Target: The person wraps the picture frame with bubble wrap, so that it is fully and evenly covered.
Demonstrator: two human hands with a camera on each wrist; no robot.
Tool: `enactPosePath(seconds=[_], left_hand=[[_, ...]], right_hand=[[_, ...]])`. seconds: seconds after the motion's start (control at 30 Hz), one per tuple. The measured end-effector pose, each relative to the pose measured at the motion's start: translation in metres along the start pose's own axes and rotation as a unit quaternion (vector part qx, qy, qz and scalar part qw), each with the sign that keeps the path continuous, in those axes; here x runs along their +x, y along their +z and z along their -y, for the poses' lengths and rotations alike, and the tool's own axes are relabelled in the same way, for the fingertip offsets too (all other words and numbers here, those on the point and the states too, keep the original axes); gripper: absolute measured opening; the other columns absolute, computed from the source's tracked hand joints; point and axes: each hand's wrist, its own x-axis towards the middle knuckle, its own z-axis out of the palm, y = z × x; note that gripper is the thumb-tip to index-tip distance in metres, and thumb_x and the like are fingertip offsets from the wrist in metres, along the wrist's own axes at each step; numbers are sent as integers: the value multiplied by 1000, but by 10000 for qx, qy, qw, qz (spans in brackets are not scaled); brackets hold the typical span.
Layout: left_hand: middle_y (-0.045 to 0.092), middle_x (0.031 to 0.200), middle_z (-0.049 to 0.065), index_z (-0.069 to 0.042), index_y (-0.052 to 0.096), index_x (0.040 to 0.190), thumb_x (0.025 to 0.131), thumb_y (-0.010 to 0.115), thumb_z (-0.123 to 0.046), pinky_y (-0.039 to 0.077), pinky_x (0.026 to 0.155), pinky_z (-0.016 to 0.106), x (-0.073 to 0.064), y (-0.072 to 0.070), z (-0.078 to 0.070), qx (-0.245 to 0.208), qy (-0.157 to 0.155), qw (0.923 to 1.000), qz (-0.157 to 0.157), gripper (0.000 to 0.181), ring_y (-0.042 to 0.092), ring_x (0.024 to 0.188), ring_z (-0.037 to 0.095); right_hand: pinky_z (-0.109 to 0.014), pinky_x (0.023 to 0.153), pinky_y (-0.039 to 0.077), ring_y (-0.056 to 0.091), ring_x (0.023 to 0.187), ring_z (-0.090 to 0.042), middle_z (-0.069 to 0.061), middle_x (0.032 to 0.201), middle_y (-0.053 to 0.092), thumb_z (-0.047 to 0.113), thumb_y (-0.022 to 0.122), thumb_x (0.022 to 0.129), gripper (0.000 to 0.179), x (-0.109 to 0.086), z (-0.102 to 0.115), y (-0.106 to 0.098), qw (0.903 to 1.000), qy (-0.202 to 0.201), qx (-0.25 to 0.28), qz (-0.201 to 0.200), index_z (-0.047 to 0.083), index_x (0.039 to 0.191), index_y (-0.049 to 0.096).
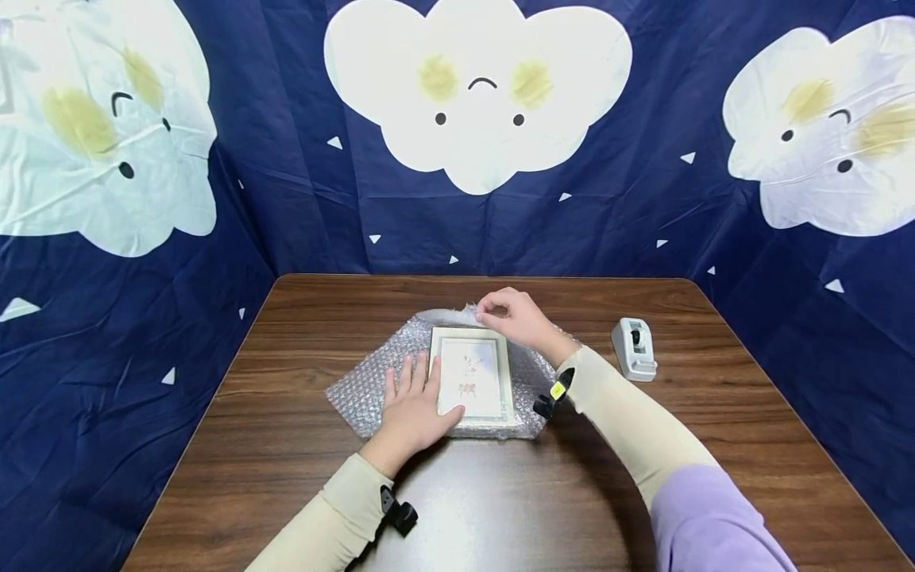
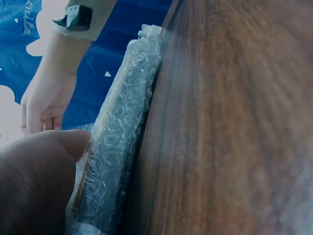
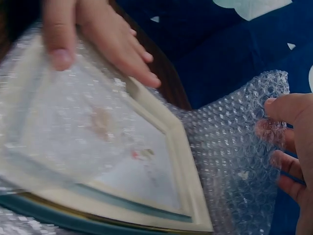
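Observation:
A cream picture frame (image 1: pixel 504 381) with a small drawing inside lies on a sheet of bubble wrap (image 1: pixel 372 389), part of which covers its near end. My left hand (image 1: pixel 415 413) rests flat with spread fingers on the wrap and the frame's left side, its thumb over the near edge. At the frame's far end, my right hand (image 1: pixel 522 322) pinches the far edge of the wrap between thumb and fingers. The right wrist view shows this wrap (image 3: pixel 234 147) raised off the frame. From the left wrist view, the frame's near side appears covered in bubble wrap (image 2: pixel 124 122).
A white tape dispenser (image 1: pixel 635 349) stands on the brown wooden table (image 1: pixel 286 397), to the right of the wrap. Dark blue curtains (image 1: pixel 286 159) with cloud faces hang behind the table and along both sides.

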Motion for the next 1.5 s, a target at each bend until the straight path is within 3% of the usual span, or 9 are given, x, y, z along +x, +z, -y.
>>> enactPosePath(seconds=[0.33,0.63,0.97,1.2,1.5], left_hand=[[9,152,13,-11,11,148,79,37,-73,-3,106,55,0,0,-1,38,-48,10000,-54,96,1,138,33],[8,152,12,-10,11,148,79,37,-73,-3,106,55,-1,-2,-2,79,-73,9999,19,96,1,138,33],[8,152,13,-11,11,148,80,37,-72,-3,106,55,-2,-2,-3,92,-53,9999,28,95,0,138,33],[9,152,13,-12,13,148,80,38,-70,-2,106,55,-1,-2,-3,57,-1,10000,-42,92,1,138,33],[5,153,13,-22,14,148,82,36,-69,-1,106,56,-2,-4,-2,223,150,9996,-8,84,-1,138,34]], right_hand=[[-34,77,45,52,94,-9,14,93,63,23,64,87,5,-27,1,10,9970,-656,-282,305,22,88,68],[-33,86,42,54,94,-11,10,92,63,22,63,86,6,-48,-11,30,9841,-1424,-858,619,19,88,68],[-36,90,40,54,97,-16,7,94,63,21,63,85,5,-59,-17,45,9723,-1659,-1467,753,19,85,67],[-28,87,42,52,95,-10,12,93,60,22,61,86,6,-61,-21,51,9646,-1620,-1907,830,25,84,66],[-31,86,42,53,93,-12,8,95,60,31,62,86,10,-65,-13,51,9539,-1946,-2100,898,23,86,67]])
